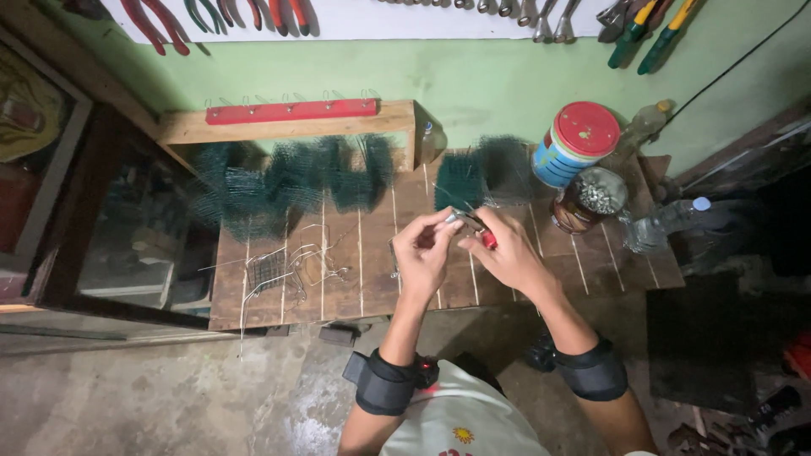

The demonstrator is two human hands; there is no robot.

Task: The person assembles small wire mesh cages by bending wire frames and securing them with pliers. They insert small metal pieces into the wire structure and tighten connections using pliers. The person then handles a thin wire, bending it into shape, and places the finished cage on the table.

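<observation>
Both hands meet over the middle of the wooden workbench (372, 279). Left hand (422, 253) has fingers curled, thumb and fingertips pinched at the metal end of the pliers (473, 226); whether a bit of wire sits in that pinch is too small to tell. Right hand (507, 253) is clenched around the red-handled pliers, red grip showing just at the thumb, metal jaws pointing left toward the left fingertips. Pliers sit between the two hands, above the bench top, roughly center-right of the bench. Black wrist bands (384, 384) on both forearms.

Left of the hands, near the bench front edge: a small wire mesh piece (269, 268) with loose bent wires (317, 257) tangled beside it. Far side of the bench: a row of dark green mesh pieces (287, 181), another green mesh clump (481, 173) just beyond the hands. Red hook rail (291, 111) on a wooden ledge at the far left. Right of the hands: round tin with red lid (579, 143), open jar of small metal parts (591, 198) near it, clear plastic bottle (663, 224) lying at the right edge. Hand tools hang on the green wall (490, 84) at the far side.
</observation>
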